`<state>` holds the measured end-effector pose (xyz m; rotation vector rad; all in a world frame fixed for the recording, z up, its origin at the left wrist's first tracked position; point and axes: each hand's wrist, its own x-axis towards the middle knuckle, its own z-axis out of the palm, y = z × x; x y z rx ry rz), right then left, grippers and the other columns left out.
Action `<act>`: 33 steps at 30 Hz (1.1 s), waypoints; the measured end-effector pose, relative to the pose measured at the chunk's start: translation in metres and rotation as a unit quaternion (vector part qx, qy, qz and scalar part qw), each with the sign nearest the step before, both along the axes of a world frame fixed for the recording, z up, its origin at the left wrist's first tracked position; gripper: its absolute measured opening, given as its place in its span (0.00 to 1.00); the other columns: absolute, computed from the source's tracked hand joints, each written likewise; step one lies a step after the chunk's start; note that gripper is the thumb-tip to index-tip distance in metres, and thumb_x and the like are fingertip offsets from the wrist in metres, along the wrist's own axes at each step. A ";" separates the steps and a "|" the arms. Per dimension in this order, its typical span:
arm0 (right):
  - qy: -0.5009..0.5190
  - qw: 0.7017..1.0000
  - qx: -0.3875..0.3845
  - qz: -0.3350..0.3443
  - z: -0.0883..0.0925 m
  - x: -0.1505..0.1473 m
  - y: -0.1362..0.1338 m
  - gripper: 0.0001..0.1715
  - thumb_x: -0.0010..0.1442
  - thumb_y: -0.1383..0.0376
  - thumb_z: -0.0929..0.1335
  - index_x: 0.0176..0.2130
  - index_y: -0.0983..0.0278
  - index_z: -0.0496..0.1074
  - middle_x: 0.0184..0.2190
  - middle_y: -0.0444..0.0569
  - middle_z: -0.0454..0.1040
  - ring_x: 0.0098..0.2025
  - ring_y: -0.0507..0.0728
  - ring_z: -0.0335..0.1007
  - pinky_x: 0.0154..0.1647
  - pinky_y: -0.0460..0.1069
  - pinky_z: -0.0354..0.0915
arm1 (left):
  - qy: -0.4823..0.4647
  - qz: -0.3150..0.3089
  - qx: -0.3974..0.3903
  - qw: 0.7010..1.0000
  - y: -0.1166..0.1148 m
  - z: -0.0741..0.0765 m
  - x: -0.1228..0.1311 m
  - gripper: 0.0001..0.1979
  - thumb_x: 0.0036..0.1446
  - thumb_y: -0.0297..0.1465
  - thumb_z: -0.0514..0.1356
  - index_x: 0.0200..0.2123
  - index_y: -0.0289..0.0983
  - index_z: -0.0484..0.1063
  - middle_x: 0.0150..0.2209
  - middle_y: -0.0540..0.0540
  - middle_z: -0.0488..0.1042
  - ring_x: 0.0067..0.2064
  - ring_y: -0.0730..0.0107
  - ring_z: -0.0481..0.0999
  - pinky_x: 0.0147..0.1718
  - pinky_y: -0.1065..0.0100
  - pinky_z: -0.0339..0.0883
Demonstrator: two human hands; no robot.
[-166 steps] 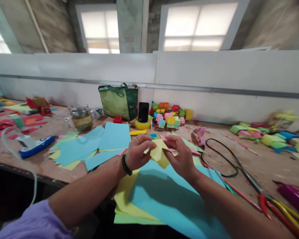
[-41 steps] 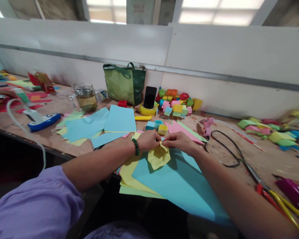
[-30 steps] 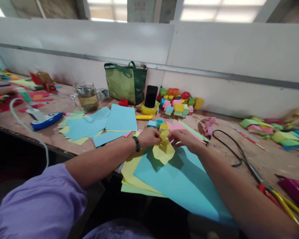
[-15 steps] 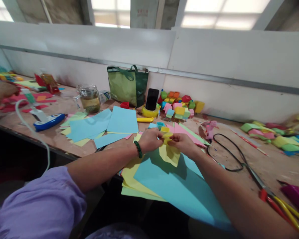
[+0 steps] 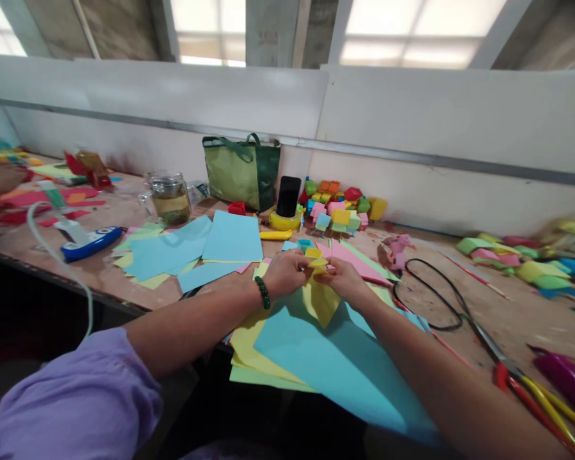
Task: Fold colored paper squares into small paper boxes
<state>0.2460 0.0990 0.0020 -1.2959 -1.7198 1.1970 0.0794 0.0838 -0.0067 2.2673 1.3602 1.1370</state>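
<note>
A creased piece of yellow paper (image 5: 322,300) is pinched between both hands, its lower part hanging down over a large blue sheet (image 5: 340,358). My left hand (image 5: 288,273), with a green bead bracelet at the wrist, grips the paper's left side. Its right side is in the closed fingers of my right hand (image 5: 347,281). Just behind the fingers stand a small yellow paper box (image 5: 313,253) and a small blue paper box (image 5: 305,244). Under the blue sheet lie yellow and green sheets (image 5: 249,348). The fingertips partly hide the folds.
Behind are a phone (image 5: 288,197) on a yellow stand, coloured paper cubes (image 5: 340,214), a green bag (image 5: 242,171) and a glass jar (image 5: 169,201). Scissors (image 5: 508,370) lie at right, a yellow cutter (image 5: 276,236) ahead, a blue power strip (image 5: 93,243) at left. Another person's hand (image 5: 0,182) shows far left.
The yellow paper has tilted and its top edge has folded over between my fingers. Both hands stay closed on it. The whole view has shifted slightly.
</note>
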 end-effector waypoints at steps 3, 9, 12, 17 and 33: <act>-0.002 1.000 -0.003 -0.001 0.002 -0.001 -0.003 0.22 0.40 0.70 0.68 0.39 0.63 0.69 0.24 0.42 0.75 0.25 0.55 0.72 0.23 0.46 0.64 | -0.007 -0.003 0.000 1.000 0.000 -0.001 0.000 0.09 0.54 0.29 0.58 0.27 0.36 0.78 0.27 0.48 0.71 0.32 0.72 0.69 0.32 0.73 0.62; 0.012 1.000 -0.002 0.009 0.003 -0.005 -0.006 0.30 0.38 0.67 0.72 0.45 0.63 0.67 0.26 0.43 0.76 0.28 0.56 0.73 0.25 0.47 0.66 | -0.020 -0.013 -0.001 1.000 -0.001 -0.003 0.002 0.08 0.55 0.30 0.59 0.28 0.36 0.79 0.29 0.48 0.73 0.33 0.73 0.70 0.33 0.74 0.63; 0.017 1.000 0.003 0.004 -0.002 -0.005 -0.004 0.29 0.41 0.66 0.71 0.45 0.64 0.67 0.27 0.44 0.76 0.29 0.56 0.73 0.27 0.47 0.67 | -0.021 -0.012 -0.005 1.000 -0.002 -0.003 0.002 0.09 0.55 0.30 0.59 0.28 0.36 0.79 0.30 0.47 0.73 0.33 0.73 0.70 0.34 0.74 0.63; 0.012 0.997 -0.033 0.073 0.009 0.004 -0.004 0.25 0.41 0.69 0.71 0.43 0.64 0.71 0.29 0.44 0.77 0.32 0.56 0.74 0.30 0.47 0.69 | -0.005 -0.023 -0.031 0.999 0.002 -0.004 0.001 0.08 0.53 0.25 0.59 0.29 0.35 0.80 0.30 0.47 0.75 0.35 0.71 0.71 0.36 0.72 0.64; -0.127 0.986 0.027 0.101 0.019 0.020 0.005 0.16 0.43 0.57 0.75 0.28 0.67 0.81 0.19 0.43 0.72 0.21 0.48 0.60 0.22 0.44 0.56 | 0.059 -0.060 -0.083 0.993 0.000 -0.004 0.001 0.14 0.48 0.21 0.57 0.33 0.36 0.81 0.32 0.45 0.77 0.34 0.68 0.73 0.36 0.69 0.67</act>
